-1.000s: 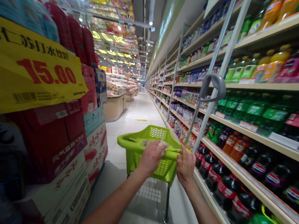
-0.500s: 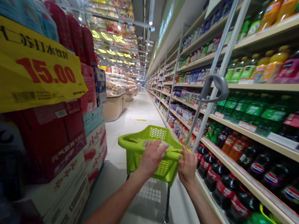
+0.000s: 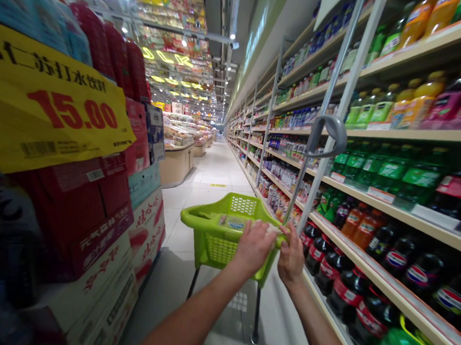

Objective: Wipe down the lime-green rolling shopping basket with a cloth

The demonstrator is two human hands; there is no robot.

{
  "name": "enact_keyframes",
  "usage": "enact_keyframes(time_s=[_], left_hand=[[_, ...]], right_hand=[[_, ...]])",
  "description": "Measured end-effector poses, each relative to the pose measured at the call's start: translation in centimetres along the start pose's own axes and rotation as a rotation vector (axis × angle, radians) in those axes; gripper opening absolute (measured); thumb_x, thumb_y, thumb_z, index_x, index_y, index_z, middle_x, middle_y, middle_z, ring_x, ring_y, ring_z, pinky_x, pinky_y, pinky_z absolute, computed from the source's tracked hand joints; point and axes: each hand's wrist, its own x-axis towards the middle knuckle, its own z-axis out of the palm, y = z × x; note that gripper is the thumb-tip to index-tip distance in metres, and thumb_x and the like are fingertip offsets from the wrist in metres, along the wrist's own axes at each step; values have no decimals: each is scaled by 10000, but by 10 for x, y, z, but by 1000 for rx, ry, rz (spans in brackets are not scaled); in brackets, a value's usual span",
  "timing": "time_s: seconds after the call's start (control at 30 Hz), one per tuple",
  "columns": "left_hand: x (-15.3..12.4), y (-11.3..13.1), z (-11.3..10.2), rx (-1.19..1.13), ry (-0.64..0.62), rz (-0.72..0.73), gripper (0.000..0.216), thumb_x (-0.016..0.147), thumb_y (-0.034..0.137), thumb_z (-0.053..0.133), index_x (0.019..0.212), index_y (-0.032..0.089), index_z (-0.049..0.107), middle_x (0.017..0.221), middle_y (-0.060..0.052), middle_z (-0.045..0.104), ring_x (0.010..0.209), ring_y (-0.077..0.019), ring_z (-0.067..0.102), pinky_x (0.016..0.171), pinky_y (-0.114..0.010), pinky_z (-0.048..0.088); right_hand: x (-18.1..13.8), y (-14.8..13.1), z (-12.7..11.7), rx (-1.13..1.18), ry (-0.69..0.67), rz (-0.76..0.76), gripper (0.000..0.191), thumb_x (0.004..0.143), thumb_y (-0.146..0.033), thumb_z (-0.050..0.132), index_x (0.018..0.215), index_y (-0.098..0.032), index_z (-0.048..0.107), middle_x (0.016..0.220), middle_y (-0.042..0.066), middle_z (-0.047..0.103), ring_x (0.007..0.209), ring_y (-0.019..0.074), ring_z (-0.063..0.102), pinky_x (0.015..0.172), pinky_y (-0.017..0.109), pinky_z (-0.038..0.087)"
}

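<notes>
A green shopping cart [image 3: 207, 222] with a perforated plastic basket stands in front of me. My left hand [image 3: 255, 244] lies over the right part of its near handle, fingers bent over a whitish crumpled, tissue-like piece [image 3: 274, 229] that is mostly hidden. Close beside it, my right hand [image 3: 291, 254] grips the handle's right end, where a slim metal pole rises. That pole carries a grey loop-shaped holder [image 3: 326, 136] above the cart. Inside the basket, a clear package with a label [image 3: 233, 222] shows partly past my left hand.
Shelves of drink bottles [image 3: 395, 167] run close along the right. Stacked drink cartons [image 3: 144, 229] crowd the left, under a yellow price sign [image 3: 62, 110]. A tiled aisle [image 3: 211, 166] leads ahead past a display counter [image 3: 176, 164].
My left hand has slid right along the handle with the whitish piece, coming close to my right hand and uncovering the package. The grey holder and its pole have shifted slightly left.
</notes>
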Motion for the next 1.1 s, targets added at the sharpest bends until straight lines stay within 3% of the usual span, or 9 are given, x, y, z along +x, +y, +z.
enact_keyframes(time_s=[0.07, 0.17, 0.27, 0.33, 0.57, 0.77, 0.83, 1.0, 1.1], left_hand=[[5, 13, 9, 3, 23, 46, 221, 838, 261, 430, 1022, 246, 551, 1179, -49, 564, 1127, -221, 472, 985, -460, 302], [-10, -12, 1, -2, 66, 37, 233, 842, 222, 419, 1036, 266, 540, 1222, -39, 541, 1152, -214, 456, 1011, -512, 228], [-31, -54, -20, 22, 103, -163, 314, 821, 184, 432, 1122, 248, 491, 1262, -83, 503, 1164, -223, 446, 1002, -551, 205], [-34, -62, -28, 33, 113, -272, 336, 813, 177, 434, 1141, 235, 476, 1252, -96, 509, 1158, -227, 453, 989, -558, 227], [-17, -14, -9, -18, 54, 43, 257, 814, 216, 458, 1054, 268, 536, 1224, -36, 541, 1179, -215, 434, 1032, -506, 213], [-49, -82, -38, 71, 145, -313, 300, 822, 174, 409, 1105, 216, 500, 1209, -97, 543, 1124, -246, 486, 1001, -587, 193], [-46, -77, -37, 73, 156, -327, 304, 817, 168, 417, 1105, 219, 500, 1202, -96, 548, 1129, -237, 482, 1005, -580, 195], [-21, -21, -14, -6, 76, -39, 310, 810, 180, 440, 1095, 274, 516, 1223, -42, 543, 1175, -219, 441, 1032, -544, 173], [-28, -35, -19, 13, 83, -79, 324, 810, 164, 426, 1109, 258, 511, 1243, -63, 527, 1171, -222, 448, 1034, -551, 146]], right_hand=[[1, 4, -1, 26, 9, 6, 498, 884, -358, 242, 1341, -159, 244, 1101, 91, 599, 1056, 234, 500, 884, 435, 362], [1, 10, -4, 33, 0, -5, 492, 885, -351, 242, 1338, -159, 245, 1102, 94, 597, 1047, 228, 508, 888, 432, 360], [-1, 8, -3, 0, 4, -26, 474, 887, -337, 244, 1330, -169, 260, 1097, 90, 599, 1051, 225, 506, 914, 451, 333], [-3, 3, 0, -27, 16, -45, 463, 890, -329, 236, 1324, -171, 271, 1103, 92, 595, 1060, 229, 501, 938, 476, 303], [-5, 6, 0, -104, 21, -94, 457, 885, -317, 257, 1317, -168, 280, 1105, 102, 589, 1057, 245, 502, 949, 501, 283], [-5, 11, -2, -121, 25, -134, 471, 882, -308, 256, 1336, -184, 243, 1104, 93, 587, 1064, 235, 494, 951, 503, 284], [-6, 8, 1, -137, 34, -119, 463, 881, -309, 255, 1328, -188, 261, 1107, 96, 580, 1058, 238, 493, 950, 515, 276], [-7, 7, 3, -160, 30, -117, 456, 879, -311, 270, 1317, -183, 283, 1060, 87, 598, 1026, 234, 507, 946, 504, 282], [-7, 13, -2, -176, 16, -162, 454, 880, -301, 275, 1321, -193, 274, 1038, 75, 610, 1025, 224, 510, 963, 505, 259]])
